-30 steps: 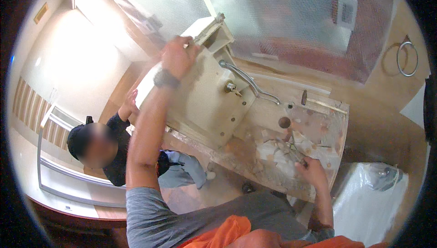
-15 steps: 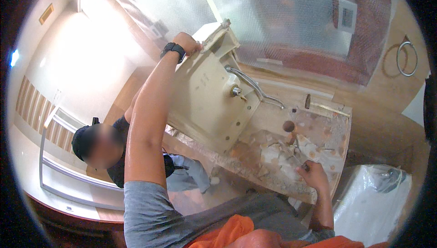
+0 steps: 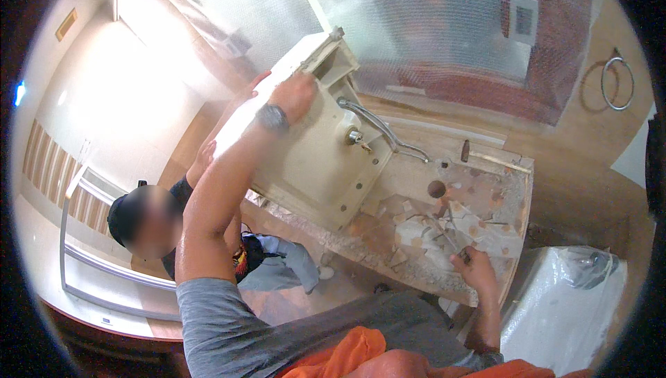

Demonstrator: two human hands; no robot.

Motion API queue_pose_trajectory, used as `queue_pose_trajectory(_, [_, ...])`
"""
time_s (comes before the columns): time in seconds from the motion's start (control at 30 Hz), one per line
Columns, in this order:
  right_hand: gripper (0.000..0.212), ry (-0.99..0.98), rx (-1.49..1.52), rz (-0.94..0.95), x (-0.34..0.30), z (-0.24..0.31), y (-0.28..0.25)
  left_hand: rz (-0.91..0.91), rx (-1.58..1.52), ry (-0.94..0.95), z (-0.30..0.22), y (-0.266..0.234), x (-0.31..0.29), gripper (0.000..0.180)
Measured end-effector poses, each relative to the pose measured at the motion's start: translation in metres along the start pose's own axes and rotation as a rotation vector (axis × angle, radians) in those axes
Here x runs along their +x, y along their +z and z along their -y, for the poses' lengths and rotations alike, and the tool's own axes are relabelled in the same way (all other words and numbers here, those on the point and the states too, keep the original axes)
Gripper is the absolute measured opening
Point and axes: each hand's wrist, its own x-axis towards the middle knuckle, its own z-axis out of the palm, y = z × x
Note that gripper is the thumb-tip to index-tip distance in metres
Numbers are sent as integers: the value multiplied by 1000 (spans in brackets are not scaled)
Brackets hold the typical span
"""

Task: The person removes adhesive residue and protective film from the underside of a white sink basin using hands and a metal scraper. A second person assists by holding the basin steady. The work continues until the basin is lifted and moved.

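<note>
A cream washbasin unit [image 3: 305, 163] stands tipped up, its underside facing me, with a metal drain fitting [image 3: 357, 136] and a braided hose [image 3: 378, 123]. My left hand [image 3: 295, 95], a dark watch at its wrist, is at the underside near the raised upper edge; its fingers are blurred. Over the rubble on the broken counter [image 3: 374, 229], my right hand [image 3: 479, 268] is closed around a slim rod-like tool [image 3: 451, 241], mostly hidden by the fingers. Broken tile pieces [image 3: 423, 231] lie just beyond it.
A co-worker [image 3: 177, 204] in a dark cap stands at the left, hands at the unit's outer edge. A hammer [image 3: 496, 159] lies along the counter's back, behind a round hole [image 3: 436, 189]. A plastic-wrapped white object [image 3: 562, 308] stands right; a metal ring [image 3: 617, 84] hangs on the wall.
My left hand has shifted from the unit's top edge onto its underside, slightly right and down. The co-worker's hands now show along the outer edge. My right hand has barely moved.
</note>
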Motion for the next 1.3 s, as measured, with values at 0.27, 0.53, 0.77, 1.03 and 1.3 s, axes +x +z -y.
queue_pose_trajectory(0.27, [53, 49, 53, -45, -2, -34, 5, 625, -472, 98, -158, 35, -41, 26])
queue_pose_trajectory(0.53, [58, 125, -76, -45, -20, -22, -18, -56, -222, -49, -78, 20, -18, 22])
queue_pose_trajectory(0.77, [56, 32, -52, -109, -20, -29, -4, 153, 92, -279, 12, -7, 21, 24])
queue_pose_trajectory(1.03, [45, 90, 32, -101, -21, -28, -3, 143, 250, -227, 7, 7, 18, 29])
queue_pose_trajectory(1.3, [43, 87, -8, -111, -22, -33, -6, 110, 371, -129, 6, 7, 23, 36])
